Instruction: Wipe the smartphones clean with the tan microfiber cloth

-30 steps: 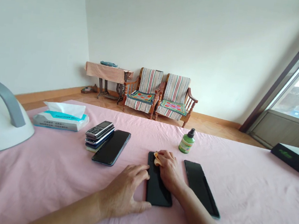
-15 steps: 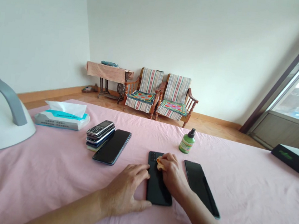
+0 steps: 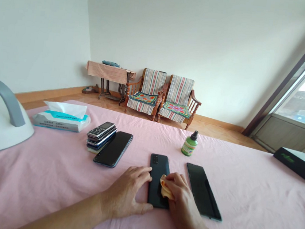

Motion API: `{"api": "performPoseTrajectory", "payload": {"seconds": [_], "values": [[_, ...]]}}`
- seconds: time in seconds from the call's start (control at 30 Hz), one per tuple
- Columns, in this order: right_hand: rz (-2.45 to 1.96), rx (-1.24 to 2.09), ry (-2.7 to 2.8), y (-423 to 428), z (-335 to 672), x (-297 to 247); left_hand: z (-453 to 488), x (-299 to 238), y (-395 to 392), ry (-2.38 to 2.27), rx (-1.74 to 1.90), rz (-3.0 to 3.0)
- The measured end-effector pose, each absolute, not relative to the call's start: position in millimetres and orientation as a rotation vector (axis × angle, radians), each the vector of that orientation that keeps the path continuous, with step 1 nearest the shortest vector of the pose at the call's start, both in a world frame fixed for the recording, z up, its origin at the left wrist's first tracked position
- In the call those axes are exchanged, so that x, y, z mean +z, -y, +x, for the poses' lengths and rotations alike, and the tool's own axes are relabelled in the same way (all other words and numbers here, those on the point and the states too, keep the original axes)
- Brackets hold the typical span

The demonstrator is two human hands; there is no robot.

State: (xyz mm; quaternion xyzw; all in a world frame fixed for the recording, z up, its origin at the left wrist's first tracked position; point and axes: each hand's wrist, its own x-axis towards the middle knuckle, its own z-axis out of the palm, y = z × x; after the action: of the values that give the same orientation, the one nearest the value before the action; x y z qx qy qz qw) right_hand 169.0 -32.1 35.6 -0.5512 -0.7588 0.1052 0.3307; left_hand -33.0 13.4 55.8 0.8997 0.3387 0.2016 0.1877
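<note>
A dark smartphone (image 3: 160, 167) lies back up on the pink cloth, its camera block at the far left corner. My left hand (image 3: 128, 191) braces it, fingertips against its left edge and thumb by its near edge. In my right hand (image 3: 183, 199) is a small, bunched yellow-orange cloth (image 3: 166, 190), pinched and pressed on the middle of the phone's back. Just right of that hand lies another smartphone (image 3: 203, 190), dark screen up; the hand covers part of its near left side. A green spray bottle (image 3: 189, 145) with a black top stands beyond them.
Left of my hands, a stack of phones (image 3: 100, 134) touches a black smartphone (image 3: 114, 148). Farther left are a tissue pack (image 3: 61, 118) and a large white kettle-like vessel (image 3: 0, 119) with a grey handle. A dark box (image 3: 298, 164) sits at the right edge.
My right hand has slid the cloth toward me, from near the phone's camera end to the middle of its back. My left hand stays at the phone's left edge.
</note>
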Motion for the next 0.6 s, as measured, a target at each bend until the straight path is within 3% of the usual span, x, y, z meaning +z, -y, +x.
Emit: {"api": "performPoseTrajectory", "payload": {"seconds": [0.27,0.6], "values": [[-1.413,0.283,1.983,53,170,24,-33,55,-14,-0.945,0.572,2.519],[-1.453,0.181,1.993,-6,169,37,-35,55,-16,-0.91,0.604,2.486]]}}
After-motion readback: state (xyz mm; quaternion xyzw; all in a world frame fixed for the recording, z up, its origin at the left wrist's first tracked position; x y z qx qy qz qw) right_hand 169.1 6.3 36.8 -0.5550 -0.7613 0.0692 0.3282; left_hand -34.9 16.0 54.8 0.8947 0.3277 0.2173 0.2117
